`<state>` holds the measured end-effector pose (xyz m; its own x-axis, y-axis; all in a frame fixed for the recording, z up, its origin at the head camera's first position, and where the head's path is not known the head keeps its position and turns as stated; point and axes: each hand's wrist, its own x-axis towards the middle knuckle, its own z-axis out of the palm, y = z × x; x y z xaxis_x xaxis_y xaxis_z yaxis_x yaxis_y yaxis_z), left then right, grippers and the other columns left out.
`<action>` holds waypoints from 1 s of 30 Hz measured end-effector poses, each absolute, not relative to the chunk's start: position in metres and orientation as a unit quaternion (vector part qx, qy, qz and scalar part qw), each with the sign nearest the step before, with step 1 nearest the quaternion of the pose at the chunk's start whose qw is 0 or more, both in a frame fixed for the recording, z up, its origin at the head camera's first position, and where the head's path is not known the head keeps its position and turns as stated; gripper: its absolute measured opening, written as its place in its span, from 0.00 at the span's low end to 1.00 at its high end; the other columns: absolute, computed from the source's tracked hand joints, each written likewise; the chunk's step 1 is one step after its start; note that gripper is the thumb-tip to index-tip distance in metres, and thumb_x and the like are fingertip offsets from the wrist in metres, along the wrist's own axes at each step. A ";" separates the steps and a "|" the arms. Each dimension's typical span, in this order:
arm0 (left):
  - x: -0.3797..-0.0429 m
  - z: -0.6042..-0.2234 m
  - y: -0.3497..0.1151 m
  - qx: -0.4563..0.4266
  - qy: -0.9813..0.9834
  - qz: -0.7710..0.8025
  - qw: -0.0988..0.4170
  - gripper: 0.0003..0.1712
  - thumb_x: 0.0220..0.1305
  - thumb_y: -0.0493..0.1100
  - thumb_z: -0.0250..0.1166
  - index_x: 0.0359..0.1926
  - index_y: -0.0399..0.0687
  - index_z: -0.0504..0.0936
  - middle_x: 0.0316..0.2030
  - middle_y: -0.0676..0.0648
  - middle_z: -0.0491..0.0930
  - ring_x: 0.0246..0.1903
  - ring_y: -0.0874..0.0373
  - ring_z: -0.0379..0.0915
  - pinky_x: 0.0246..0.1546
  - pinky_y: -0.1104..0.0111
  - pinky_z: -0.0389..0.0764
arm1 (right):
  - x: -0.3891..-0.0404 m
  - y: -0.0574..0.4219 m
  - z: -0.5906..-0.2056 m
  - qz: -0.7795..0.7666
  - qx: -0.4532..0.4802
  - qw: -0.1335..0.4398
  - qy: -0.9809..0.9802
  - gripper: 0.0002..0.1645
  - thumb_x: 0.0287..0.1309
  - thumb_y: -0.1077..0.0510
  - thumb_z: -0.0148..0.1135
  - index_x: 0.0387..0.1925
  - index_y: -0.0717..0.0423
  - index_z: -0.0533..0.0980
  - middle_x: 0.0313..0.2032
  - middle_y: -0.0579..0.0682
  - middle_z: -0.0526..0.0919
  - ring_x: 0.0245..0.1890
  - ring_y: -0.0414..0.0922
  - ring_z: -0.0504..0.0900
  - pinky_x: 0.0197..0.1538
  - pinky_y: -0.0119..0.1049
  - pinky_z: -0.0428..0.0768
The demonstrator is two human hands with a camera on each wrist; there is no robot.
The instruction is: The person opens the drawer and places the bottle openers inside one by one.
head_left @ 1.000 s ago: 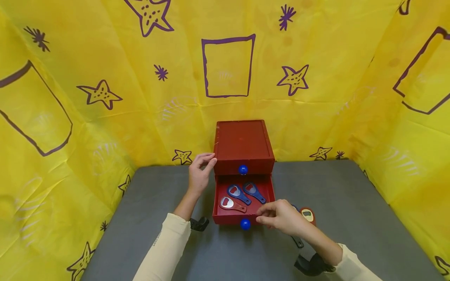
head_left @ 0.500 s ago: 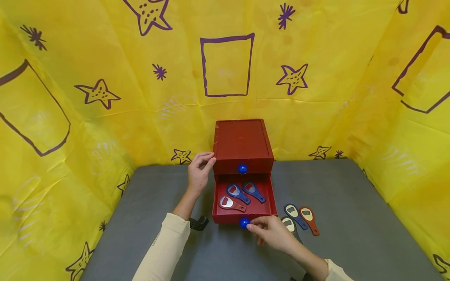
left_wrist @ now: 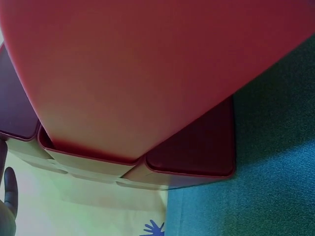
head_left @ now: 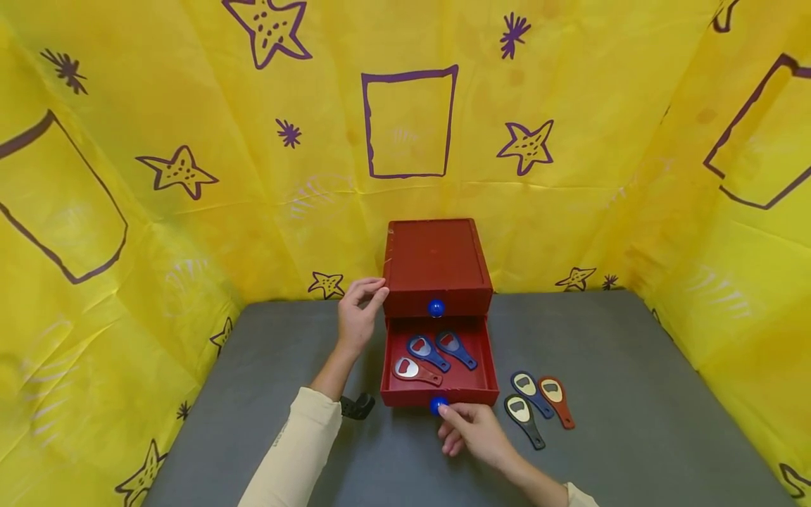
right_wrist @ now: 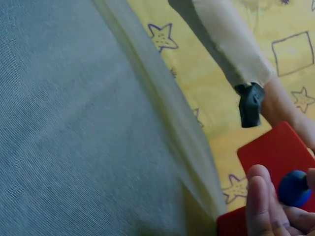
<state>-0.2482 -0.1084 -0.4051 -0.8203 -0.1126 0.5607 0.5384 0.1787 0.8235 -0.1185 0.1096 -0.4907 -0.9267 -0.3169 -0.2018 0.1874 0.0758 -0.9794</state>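
A small red drawer cabinet [head_left: 437, 253] stands at the back of the table, its lower drawer [head_left: 393, 394] pulled out. Inside lie a red bottle opener [head_left: 426, 374] and two blue bottle openers [head_left: 436, 359]. My right hand [head_left: 476, 435] pinches the blue knob [head_left: 437, 405] of that drawer; in the right wrist view, the thumb meets the knob [right_wrist: 294, 189] from the right. With fairly straight fingers and thumb, my left hand [head_left: 359, 317] touches the cabinet's left front edge. The left wrist view shows the drawer's side [left_wrist: 138, 59] up close, with fingertips [left_wrist: 11, 189] at the left border.
On the grey table [head_left: 621, 366], right of the drawer, lie a blue bottle opener [head_left: 540, 401], a red one [head_left: 560, 408] and a dark one [head_left: 529, 429]. Yellow patterned cloth [head_left: 317, 232] hangs behind and on both sides. The upper drawer, with a blue knob [head_left: 436, 308], is closed.
My right hand has moved left and down from the drawer's right front rim to the lower knob, which it now pinches. The left hand and the pulled-out drawer have stayed in place.
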 end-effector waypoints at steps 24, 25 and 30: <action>-0.248 -0.403 -0.107 -0.147 -0.716 -0.629 0.265 0.13 0.59 0.31 0.67 0.43 0.25 0.83 0.45 0.27 0.79 0.38 0.71 0.75 0.41 0.83 0.76 | -0.160 0.093 -0.494 -0.722 0.023 0.093 0.685 0.25 0.65 0.49 0.60 0.33 0.73 0.78 0.23 0.52 0.83 0.18 0.40 0.81 0.25 0.30 0.81; -0.248 -0.403 -0.107 -0.146 -0.716 -0.630 0.263 0.13 0.59 0.31 0.67 0.43 0.25 0.83 0.45 0.27 0.79 0.38 0.72 0.75 0.41 0.83 0.76 | -0.163 0.094 -0.493 -0.723 0.027 0.090 0.685 0.25 0.65 0.49 0.60 0.32 0.72 0.79 0.22 0.52 0.83 0.18 0.40 0.81 0.25 0.30 0.81; -0.247 -0.403 -0.107 -0.144 -0.717 -0.632 0.256 0.13 0.59 0.31 0.67 0.44 0.25 0.83 0.45 0.27 0.79 0.38 0.71 0.75 0.41 0.83 0.76 | -0.182 0.094 -0.493 -0.723 0.031 0.090 0.684 0.23 0.66 0.50 0.59 0.31 0.70 0.79 0.23 0.56 0.83 0.18 0.41 0.81 0.25 0.31 0.81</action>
